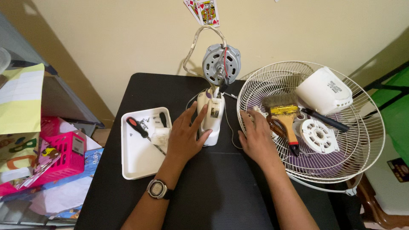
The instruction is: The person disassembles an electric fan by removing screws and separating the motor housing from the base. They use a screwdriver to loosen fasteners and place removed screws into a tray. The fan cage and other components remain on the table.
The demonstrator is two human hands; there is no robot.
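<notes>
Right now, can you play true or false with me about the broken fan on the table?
1. The left hand rests on the white fan body. True.
2. The paintbrush lies in the white tray. False: it lies in the wire fan guard.
3. A screwdriver lies in the white tray. True.
4. The right hand holds the paintbrush. False: it rests at the guard's rim, beside the brush.
5. The fan motor is covered. False: its metal is bare.

A home room is serving as repair corner: playing cards [204, 12] hanging on the far wall, pink basket [64, 155] sitting left of the black surface [221, 191].
</notes>
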